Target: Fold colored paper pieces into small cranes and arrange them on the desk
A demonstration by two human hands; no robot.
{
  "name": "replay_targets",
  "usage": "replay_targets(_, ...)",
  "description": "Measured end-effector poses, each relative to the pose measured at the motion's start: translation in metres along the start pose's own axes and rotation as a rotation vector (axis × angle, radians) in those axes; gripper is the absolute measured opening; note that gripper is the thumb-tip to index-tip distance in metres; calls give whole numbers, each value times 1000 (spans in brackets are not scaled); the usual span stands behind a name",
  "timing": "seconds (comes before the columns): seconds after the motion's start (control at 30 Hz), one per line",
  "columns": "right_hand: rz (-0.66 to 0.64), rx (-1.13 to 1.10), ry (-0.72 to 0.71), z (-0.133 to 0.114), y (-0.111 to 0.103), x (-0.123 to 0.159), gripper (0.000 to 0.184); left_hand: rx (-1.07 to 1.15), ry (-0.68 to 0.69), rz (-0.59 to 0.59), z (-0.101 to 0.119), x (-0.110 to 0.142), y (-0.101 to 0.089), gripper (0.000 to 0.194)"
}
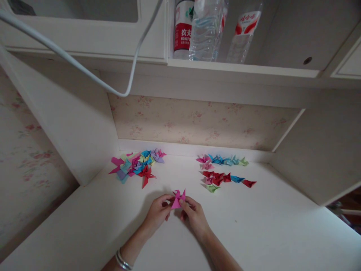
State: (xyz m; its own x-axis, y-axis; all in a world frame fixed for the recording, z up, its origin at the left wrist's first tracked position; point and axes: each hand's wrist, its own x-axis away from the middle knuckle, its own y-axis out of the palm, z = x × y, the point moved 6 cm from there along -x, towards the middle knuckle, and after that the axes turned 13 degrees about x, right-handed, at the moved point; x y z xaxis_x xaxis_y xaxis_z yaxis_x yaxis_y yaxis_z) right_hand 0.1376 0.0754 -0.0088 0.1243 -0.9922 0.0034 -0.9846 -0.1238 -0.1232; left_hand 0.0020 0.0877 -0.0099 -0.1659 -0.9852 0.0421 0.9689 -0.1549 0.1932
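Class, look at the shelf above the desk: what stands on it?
Three plastic bottles stand on the shelf: a red-labelled bottle, a clear bottle and a tilted bottle. Their tops are cut off by the picture's edge, so no caps show.

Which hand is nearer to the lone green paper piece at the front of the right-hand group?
Right. The right hand sits just below and left of the green paper piece, pinching the pink folded paper. The left hand holds the same paper from its far side, farther off.
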Motion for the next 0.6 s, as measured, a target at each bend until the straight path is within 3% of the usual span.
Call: replay_targets(0.6, -18, 36, -4, 3, 2, -2, 42, 27, 5, -15, -10, -4, -3, 32)
